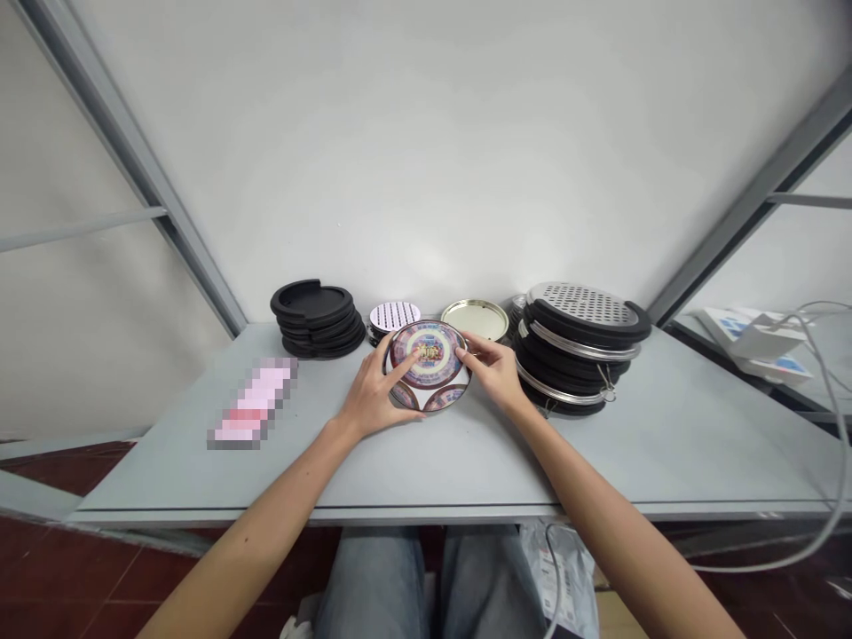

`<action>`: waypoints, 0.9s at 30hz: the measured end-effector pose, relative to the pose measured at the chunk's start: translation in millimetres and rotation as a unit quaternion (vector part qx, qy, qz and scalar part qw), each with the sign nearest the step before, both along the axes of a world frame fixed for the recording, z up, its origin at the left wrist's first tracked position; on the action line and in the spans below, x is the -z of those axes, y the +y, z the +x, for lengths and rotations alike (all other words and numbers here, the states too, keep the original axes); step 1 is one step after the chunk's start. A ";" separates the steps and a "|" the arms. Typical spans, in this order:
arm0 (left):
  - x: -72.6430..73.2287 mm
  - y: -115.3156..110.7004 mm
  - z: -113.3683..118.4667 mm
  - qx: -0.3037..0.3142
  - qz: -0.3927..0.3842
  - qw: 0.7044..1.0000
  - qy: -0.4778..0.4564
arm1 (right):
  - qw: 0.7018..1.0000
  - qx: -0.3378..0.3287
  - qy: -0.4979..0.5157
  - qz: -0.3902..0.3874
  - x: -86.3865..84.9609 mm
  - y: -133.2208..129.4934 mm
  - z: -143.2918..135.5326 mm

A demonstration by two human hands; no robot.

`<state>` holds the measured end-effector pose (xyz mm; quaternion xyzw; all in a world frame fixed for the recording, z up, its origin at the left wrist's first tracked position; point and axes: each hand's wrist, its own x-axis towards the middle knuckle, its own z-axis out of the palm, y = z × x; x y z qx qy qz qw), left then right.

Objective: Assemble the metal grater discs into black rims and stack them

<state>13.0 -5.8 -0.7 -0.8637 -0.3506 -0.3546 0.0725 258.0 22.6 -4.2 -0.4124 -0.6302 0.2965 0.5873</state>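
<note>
A round disc [429, 377] with a colourful printed face is held above the table between both hands, its print turned up towards me. My left hand [376, 390] grips its left side, thumb lying on the print and fingers at the rim and underneath. On the right edge, my right hand [493, 368] pinches it with the thumb on top. Just behind the disc are a small white slotted round plate [395, 315] and a shallow pale gold round tin lid [475, 319]. What lies under the disc is hidden.
Black round holders [316, 306] are stacked at the back left. Black rings and metal discs with a perforated plate [579, 303] on top form a taller stack at right. A blurred pink item [253, 404] lies left. A white cable [840, 479] hangs at far right.
</note>
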 end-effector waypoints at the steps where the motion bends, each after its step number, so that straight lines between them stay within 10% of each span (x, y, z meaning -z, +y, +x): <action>1: 0.5 -0.2 0.3 -0.005 -0.010 1.000 -0.004 | 1.000 0.001 -0.001 0.001 -0.6 -0.6 0.2; 27: 3.8 5.5 -3.3 -0.012 -0.027 0.999 -0.016 | 0.997 0.006 -0.067 -0.027 5.8 5.1 2.2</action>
